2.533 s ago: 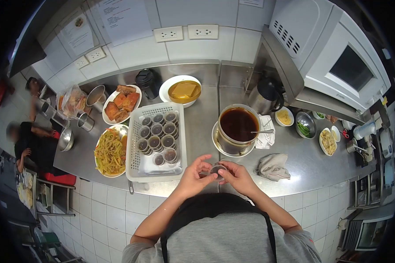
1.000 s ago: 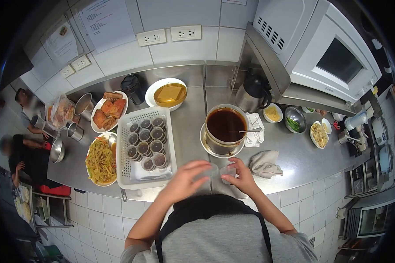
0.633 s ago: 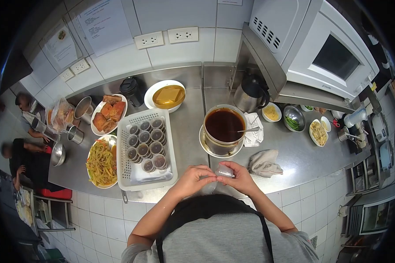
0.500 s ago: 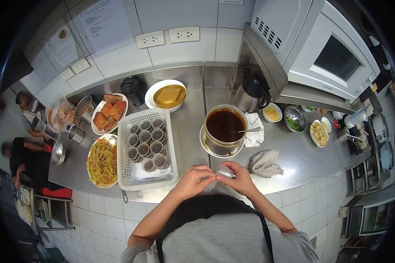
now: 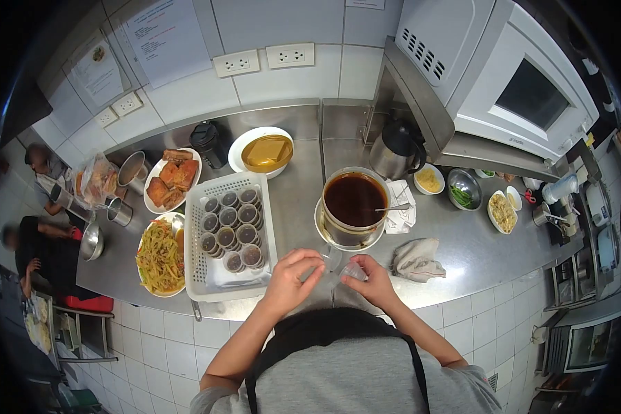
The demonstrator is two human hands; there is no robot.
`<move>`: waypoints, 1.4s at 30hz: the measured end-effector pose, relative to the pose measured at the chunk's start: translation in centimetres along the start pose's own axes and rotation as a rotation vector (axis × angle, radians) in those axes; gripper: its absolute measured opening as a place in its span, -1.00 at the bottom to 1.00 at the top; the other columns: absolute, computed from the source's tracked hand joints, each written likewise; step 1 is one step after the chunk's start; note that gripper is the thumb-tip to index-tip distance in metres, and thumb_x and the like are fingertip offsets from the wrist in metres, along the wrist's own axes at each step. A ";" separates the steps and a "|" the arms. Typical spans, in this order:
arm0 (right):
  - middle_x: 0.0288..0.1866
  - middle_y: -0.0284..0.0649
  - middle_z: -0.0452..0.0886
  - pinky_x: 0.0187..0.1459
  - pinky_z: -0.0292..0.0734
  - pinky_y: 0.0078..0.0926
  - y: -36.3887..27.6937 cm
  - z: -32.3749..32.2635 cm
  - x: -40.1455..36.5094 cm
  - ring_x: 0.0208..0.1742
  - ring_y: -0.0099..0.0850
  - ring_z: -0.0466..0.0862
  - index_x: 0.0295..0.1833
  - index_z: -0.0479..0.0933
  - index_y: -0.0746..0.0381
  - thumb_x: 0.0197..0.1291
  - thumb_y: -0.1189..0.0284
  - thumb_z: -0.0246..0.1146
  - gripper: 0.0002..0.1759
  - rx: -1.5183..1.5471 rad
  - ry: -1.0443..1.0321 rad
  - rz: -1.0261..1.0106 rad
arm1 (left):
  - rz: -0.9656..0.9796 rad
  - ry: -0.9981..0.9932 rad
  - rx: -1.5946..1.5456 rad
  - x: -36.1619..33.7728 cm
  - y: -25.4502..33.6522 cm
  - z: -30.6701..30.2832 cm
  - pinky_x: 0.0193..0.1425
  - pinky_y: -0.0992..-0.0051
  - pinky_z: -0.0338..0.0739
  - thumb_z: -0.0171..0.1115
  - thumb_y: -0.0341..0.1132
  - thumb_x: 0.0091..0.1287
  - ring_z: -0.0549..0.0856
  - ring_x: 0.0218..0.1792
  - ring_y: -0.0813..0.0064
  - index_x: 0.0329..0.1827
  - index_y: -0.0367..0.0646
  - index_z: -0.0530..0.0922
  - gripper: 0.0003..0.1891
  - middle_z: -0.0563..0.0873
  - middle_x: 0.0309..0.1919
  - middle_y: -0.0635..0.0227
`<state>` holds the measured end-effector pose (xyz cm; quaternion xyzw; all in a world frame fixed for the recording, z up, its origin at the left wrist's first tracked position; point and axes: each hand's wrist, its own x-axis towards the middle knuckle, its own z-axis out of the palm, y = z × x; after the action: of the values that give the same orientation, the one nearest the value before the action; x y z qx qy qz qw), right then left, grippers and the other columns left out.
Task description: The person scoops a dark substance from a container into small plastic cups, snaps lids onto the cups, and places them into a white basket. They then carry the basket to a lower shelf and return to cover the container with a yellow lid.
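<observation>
In front of my body, my right hand (image 5: 374, 283) pinches a small clear plastic cup (image 5: 353, 272), perhaps a stack of them. My left hand (image 5: 294, 277) is closed at the fingertips on another clear plastic cup (image 5: 332, 259), held apart from the first. Just beyond both hands stands a tub of dark brown sauce (image 5: 353, 199) with a metal spoon (image 5: 393, 206) leaning in it, set on a white plate (image 5: 376, 239). Left of my left hand, a white plastic basket (image 5: 272, 241) contains several lidded cups of dark sauce (image 5: 228, 217).
A crumpled cloth (image 5: 419, 260) lies right of my hands. Plates of noodles (image 5: 160, 257) and browned food (image 5: 174, 181) sit left of the basket. A thermal jug (image 5: 396, 146) stands behind the tub, below a microwave (image 5: 524, 90). Two people (image 5: 45, 241) are at far left.
My hands have moved apart. The left hand has drawn one clear cup away to the left, while the right keeps hold of the other.
</observation>
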<state>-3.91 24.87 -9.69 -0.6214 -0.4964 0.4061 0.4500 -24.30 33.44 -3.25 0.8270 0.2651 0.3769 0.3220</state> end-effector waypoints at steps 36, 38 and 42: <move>-0.42 -0.14 0.65 -0.32 0.54 -0.59 -7.1 -6.8 6.0 -0.45 -0.50 0.63 -0.18 0.52 0.38 0.39 0.42 0.04 -0.76 0.361 0.361 -0.162 | -0.725 0.191 -1.212 -1.6 -0.4 -2.1 0.17 0.46 0.54 0.31 -0.60 0.20 0.63 0.11 0.32 0.29 -0.14 0.38 -0.43 0.62 0.10 0.17; -0.42 -0.13 0.65 -0.31 0.55 -0.58 -7.5 -7.1 5.8 -0.45 -0.50 0.63 -0.19 0.51 0.38 0.40 0.41 0.03 -0.75 0.386 0.367 -0.163 | -0.634 0.234 -1.210 0.1 0.3 -2.8 0.18 0.46 0.53 0.33 -0.61 0.17 0.61 0.15 0.28 0.37 -0.15 0.28 -0.32 0.60 0.13 0.13; -0.42 -0.11 0.65 -0.30 0.57 -0.55 -8.1 -7.6 5.6 -0.45 -0.48 0.64 -0.18 0.51 0.38 0.39 0.40 0.03 -0.74 0.428 0.361 -0.184 | -0.464 0.206 -1.068 3.3 -0.4 -3.2 0.21 0.44 0.51 0.40 -0.58 0.11 0.60 0.15 0.30 0.43 -0.18 0.18 -0.19 0.58 0.16 0.11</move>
<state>2.24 30.01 -0.18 -0.5268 -0.3657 0.3420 0.6869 -24.98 36.99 -0.43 0.4299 0.2425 0.4563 0.7404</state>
